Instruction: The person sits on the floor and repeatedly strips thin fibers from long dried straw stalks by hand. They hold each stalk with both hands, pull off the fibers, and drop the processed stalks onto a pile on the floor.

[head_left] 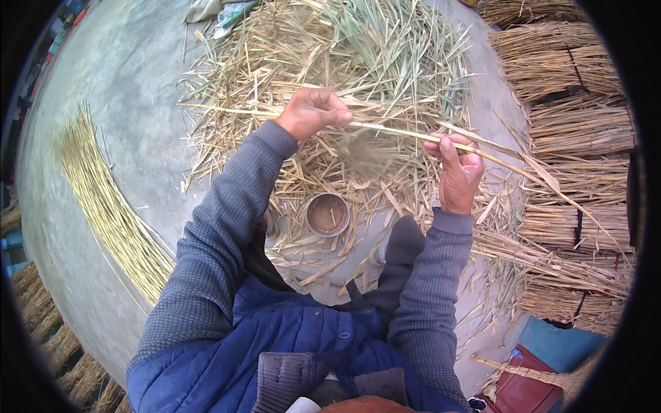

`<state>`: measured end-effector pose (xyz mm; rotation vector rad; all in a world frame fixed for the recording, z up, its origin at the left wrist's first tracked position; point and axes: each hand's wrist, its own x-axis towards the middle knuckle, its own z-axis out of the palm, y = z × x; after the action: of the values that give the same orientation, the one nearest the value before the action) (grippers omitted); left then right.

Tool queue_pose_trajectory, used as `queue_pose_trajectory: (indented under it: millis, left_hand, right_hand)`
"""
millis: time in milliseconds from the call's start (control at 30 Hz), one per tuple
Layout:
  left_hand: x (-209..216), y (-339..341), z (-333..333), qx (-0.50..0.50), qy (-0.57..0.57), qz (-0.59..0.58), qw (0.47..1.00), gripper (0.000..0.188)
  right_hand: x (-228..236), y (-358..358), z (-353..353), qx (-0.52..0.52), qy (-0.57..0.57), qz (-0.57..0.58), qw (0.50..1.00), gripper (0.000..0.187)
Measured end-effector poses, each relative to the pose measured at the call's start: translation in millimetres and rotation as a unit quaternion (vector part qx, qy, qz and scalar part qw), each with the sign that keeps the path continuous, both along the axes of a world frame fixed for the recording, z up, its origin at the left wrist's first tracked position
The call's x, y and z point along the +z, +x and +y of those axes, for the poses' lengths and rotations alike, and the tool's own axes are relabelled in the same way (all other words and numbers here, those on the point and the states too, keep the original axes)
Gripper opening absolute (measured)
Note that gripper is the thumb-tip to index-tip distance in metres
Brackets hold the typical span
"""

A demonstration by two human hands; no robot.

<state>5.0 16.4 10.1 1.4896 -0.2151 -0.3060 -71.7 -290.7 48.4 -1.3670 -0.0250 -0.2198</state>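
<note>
A long, thin yellowish reed stalk [406, 133] runs between my two hands, out in front of me. My left hand [314, 113] pinches it between thumb and fingers. Farther right, my right hand [456, 168] has its fingers closed round the same stalk. A dry, pale leaf [544, 172] hangs off the stalk beyond my right hand, where the stalk runs on toward the bundles. Beneath both hands spreads a big heap of dry leaves and husks [275, 62], greener at the far right. A small round metal bowl [328, 214] stands near my feet.
Peeled stalks [113, 206] lie in a long row on the concrete floor [144, 89] at left. Tied reed bundles [578, 131] are stacked along the right. Loose unpeeled stalks [551, 261] lie near them. A red object [523, 385] and a broom-like bundle [537, 374] are at lower right.
</note>
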Motion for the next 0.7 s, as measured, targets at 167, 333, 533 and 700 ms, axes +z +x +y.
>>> queue_pose_trajectory:
  millis: [167,333,533,700]
  left_hand:
    - [-3,13,28,0.173,-0.048,-0.024,0.983,0.016]
    - [-6,2,24,0.09,0.398,-0.365,0.837,0.027]
    - [1,-14,-12,0.01,0.337,-0.445,0.83,0.031]
    - [-5,-11,-21,0.07,0.337,-0.498,0.796,0.023]
  right_hand:
    - [5,-5,-12,-0.026,-0.02,0.002,0.999,0.016]
    - [4,-3,-7,-0.05,-0.016,0.02,0.998,0.017]
    - [-2,6,3,-0.092,0.004,0.052,0.994,0.023]
    - [-6,8,10,-0.107,-0.012,0.079,0.991,0.03]
